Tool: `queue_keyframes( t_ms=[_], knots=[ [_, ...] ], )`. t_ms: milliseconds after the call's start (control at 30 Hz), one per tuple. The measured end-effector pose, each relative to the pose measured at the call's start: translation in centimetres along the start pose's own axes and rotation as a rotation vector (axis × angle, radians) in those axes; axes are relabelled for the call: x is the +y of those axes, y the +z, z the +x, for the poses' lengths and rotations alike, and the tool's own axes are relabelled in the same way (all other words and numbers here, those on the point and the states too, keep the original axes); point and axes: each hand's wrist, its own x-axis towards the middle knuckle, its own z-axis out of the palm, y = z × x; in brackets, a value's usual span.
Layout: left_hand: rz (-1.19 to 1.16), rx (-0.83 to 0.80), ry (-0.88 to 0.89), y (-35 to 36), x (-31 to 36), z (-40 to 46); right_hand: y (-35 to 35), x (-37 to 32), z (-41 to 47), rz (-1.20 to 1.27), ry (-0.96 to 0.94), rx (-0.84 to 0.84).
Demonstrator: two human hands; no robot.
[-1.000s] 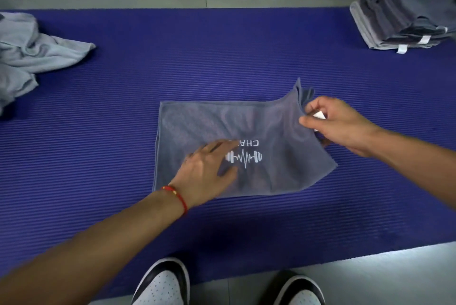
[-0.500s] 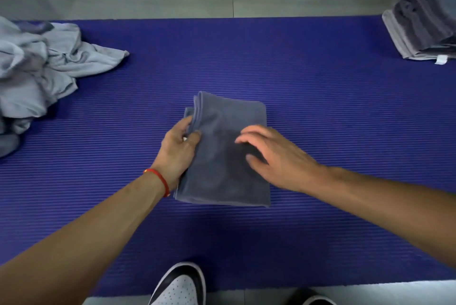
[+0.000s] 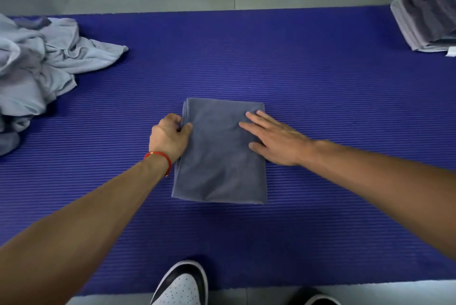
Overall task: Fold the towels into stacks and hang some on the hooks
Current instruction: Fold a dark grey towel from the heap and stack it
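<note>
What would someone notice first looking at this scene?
A folded grey towel lies mid purple mat; the left hand grips its left edge and the right hand lies flat on it. A crumpled towel pile sits far left, a folded stack top right.

Both bare forearms reach in from the lower corners of the frame toward its middle. The left hand (image 3: pixel 170 138), a red cord around its wrist, sits just left of centre with its fingers curled under and its thumb pressed on top, pinching. The right hand (image 3: pixel 274 139), just right of centre, lies palm down with its fingers straight and slightly spread, pointing to the upper left.
</note>
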Motion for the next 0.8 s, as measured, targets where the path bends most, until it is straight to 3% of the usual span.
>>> queue_keyframes(
  t_ms=[100,167,233,267,400,500,600,667,767,800],
  knots=[
    [0.143,0.016,0.081,0.0,0.0,0.4,1.6,-1.4,-1.2,0.054,0.115,0.261],
    [0.238,0.074,0.307,-0.2,0.4,1.0,2.8,-2.6,-2.8,0.061,0.334,0.376],
    [0.321,0.066,0.540,-0.3,1.2,2.6,4.1,-3.7,-4.4,0.063,0.499,0.272],
    [0.367,-0.015,0.581,-0.3,1.7,3.7,4.8,-4.2,-5.0,0.080,0.523,0.189],
    [0.651,-0.490,0.544,-0.2,4.7,7.2,6.1,-5.4,-6.3,0.406,0.478,0.147],
    [0.815,-0.586,0.547,-0.4,7.4,8.0,5.3,-5.8,-6.9,0.623,0.486,0.167],
    [0.883,-0.608,0.433,-1.0,9.2,7.2,4.2,-4.7,-7.4,0.758,0.533,0.237],
    [0.756,-0.649,0.304,-1.6,8.9,6.4,2.8,-2.5,-7.3,0.874,0.584,0.392],
    [0.071,-0.906,-0.073,-1.7,6.7,3.9,-0.5,3.2,-6.2,1.011,0.657,0.791],
    [-0.099,-0.943,-0.167,-1.2,5.9,2.5,-1.4,5.3,-5.6,1.042,0.679,0.845]
  ],
)
